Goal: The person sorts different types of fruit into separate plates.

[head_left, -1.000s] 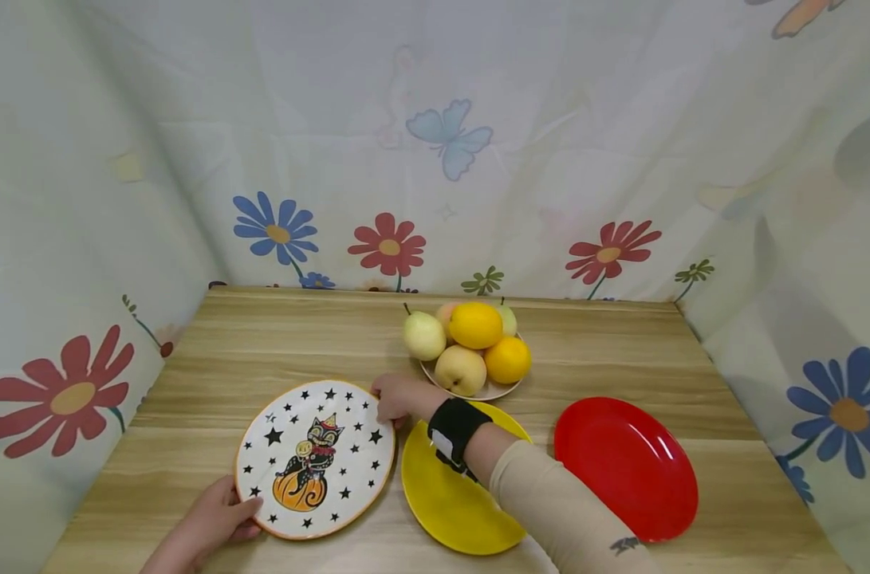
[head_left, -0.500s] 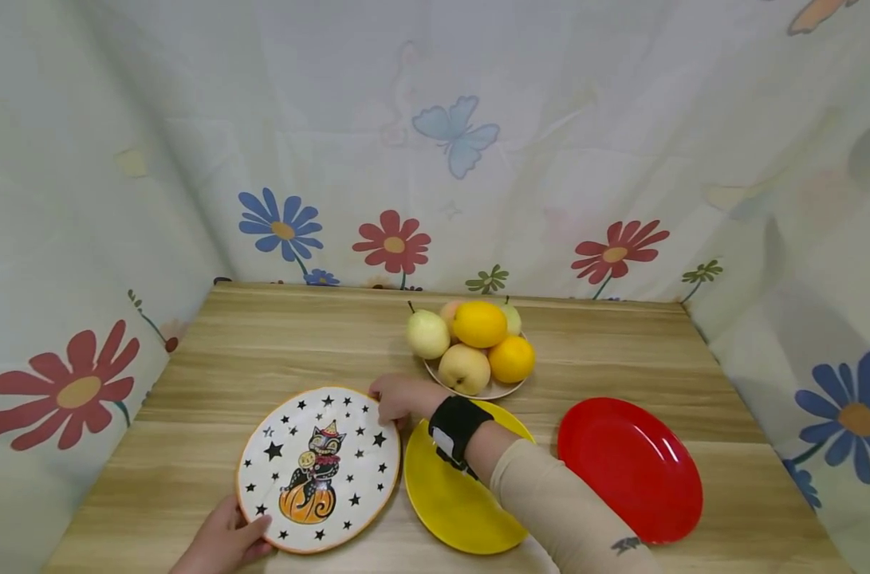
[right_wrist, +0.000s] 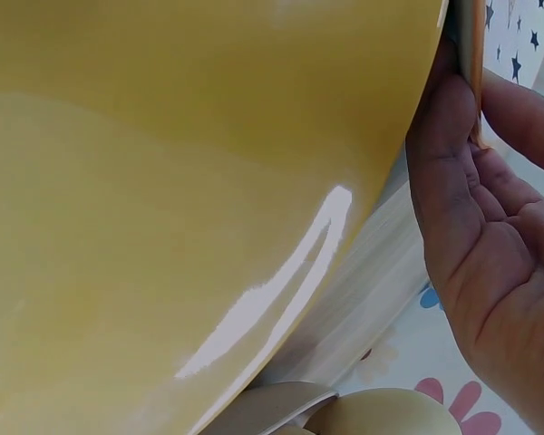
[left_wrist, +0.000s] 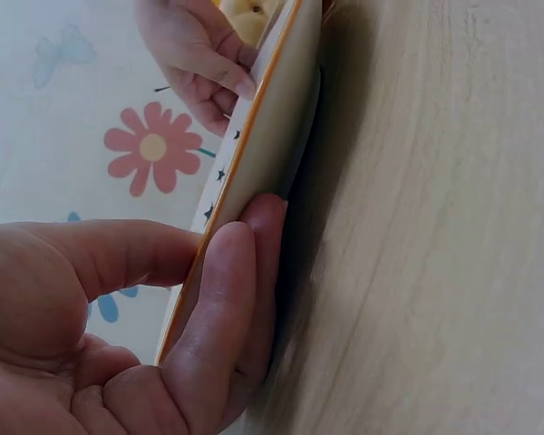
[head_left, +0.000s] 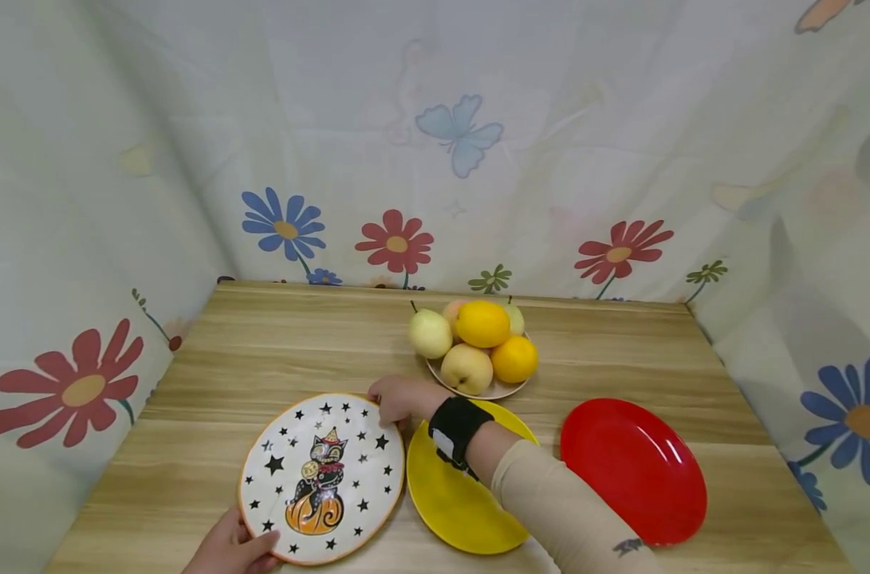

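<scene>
A white plate (head_left: 320,478) with an orange rim, black stars and a cat sitting on a pumpkin is at the left of the table. My left hand (head_left: 235,546) pinches its near-left rim, thumb above and fingers beneath. At the far-right rim, my right hand (head_left: 404,399) pinches the same plate, its thumb on the starred face in the right wrist view. The left wrist view shows the plate's underside (left_wrist: 276,136) tilted above the wood. Under my right forearm lies a yellow plate (head_left: 456,498), partly hidden.
A red plate (head_left: 639,470) rests at the right. Behind the yellow plate stands a small dish (head_left: 502,391) piled with pears (head_left: 431,335), orange-yellow fruits (head_left: 515,359) and a pale round fruit (head_left: 466,369). Flowered cloth (head_left: 320,119) surrounds the wooden table (head_left: 298,335).
The starred plate has shifted slightly nearer and to the right, its picture turning a little. My left hand has moved right and nearer with it; both hands keep their hold.
</scene>
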`<state>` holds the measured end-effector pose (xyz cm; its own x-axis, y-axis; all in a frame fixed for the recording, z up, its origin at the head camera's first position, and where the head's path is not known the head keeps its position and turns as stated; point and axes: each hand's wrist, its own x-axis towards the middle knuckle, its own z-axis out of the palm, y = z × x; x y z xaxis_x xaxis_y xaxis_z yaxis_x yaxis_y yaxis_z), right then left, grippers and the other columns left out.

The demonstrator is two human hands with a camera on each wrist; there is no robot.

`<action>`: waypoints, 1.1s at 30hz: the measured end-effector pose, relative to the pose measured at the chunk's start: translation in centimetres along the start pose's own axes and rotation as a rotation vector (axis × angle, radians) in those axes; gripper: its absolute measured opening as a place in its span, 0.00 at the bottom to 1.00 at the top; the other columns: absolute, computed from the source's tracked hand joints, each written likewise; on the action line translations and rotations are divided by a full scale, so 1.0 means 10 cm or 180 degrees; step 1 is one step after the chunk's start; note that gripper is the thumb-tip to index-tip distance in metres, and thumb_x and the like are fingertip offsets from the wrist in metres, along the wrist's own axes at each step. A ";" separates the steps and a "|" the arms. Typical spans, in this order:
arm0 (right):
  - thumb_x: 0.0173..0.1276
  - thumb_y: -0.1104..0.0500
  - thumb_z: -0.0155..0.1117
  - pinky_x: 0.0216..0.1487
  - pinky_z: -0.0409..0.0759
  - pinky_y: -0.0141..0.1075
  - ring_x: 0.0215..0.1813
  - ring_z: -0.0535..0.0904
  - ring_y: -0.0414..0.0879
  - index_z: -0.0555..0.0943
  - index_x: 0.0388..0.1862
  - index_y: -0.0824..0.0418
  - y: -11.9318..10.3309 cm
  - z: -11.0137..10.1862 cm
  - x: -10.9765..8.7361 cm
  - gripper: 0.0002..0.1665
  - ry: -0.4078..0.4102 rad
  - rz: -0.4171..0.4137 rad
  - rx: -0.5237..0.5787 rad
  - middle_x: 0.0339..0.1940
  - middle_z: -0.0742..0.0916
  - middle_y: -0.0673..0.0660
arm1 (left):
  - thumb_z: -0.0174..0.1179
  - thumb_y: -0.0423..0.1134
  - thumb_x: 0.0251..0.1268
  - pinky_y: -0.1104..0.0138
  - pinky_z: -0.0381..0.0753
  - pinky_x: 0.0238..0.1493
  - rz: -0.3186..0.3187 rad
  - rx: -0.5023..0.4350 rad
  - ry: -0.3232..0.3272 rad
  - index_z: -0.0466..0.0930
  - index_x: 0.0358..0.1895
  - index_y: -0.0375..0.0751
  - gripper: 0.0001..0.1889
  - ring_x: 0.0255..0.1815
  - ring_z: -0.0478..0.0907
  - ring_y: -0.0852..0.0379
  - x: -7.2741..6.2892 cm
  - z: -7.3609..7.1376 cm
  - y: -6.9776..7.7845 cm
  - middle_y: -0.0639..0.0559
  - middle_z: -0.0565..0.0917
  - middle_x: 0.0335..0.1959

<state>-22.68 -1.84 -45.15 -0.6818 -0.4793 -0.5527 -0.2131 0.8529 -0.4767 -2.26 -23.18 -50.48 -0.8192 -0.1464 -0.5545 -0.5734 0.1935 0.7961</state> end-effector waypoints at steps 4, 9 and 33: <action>0.61 0.68 0.64 0.26 0.76 0.30 0.22 0.73 0.44 0.76 0.52 0.58 0.00 -0.01 0.00 0.20 -0.0009 -0.0004 0.0025 0.29 0.77 0.53 | 0.60 0.29 0.61 0.69 0.82 0.27 -0.0006 0.0036 -0.0204 0.55 0.49 0.22 0.23 0.24 0.82 0.56 0.00 -0.03 0.01 0.45 0.83 0.25; 0.61 0.68 0.63 0.26 0.77 0.30 0.22 0.74 0.43 0.76 0.52 0.58 0.00 -0.03 0.00 0.20 0.0031 -0.0039 -0.0049 0.31 0.77 0.53 | 0.60 0.32 0.63 0.70 0.81 0.26 -0.0087 0.0056 -0.0298 0.54 0.49 0.25 0.23 0.23 0.82 0.57 0.00 -0.04 0.04 0.46 0.83 0.23; 0.62 0.67 0.64 0.27 0.78 0.29 0.26 0.75 0.43 0.74 0.60 0.56 -0.01 0.01 -0.03 0.26 0.0058 0.0006 -0.0079 0.41 0.79 0.54 | 0.69 0.45 0.54 0.67 0.82 0.26 0.0053 0.0433 -0.0395 0.62 0.45 0.26 0.30 0.22 0.81 0.58 0.00 -0.12 -0.02 0.49 0.84 0.21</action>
<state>-22.36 -1.81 -45.02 -0.6947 -0.4741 -0.5409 -0.2291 0.8587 -0.4585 -2.18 -24.37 -50.34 -0.8187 -0.0228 -0.5738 -0.5488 0.3255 0.7700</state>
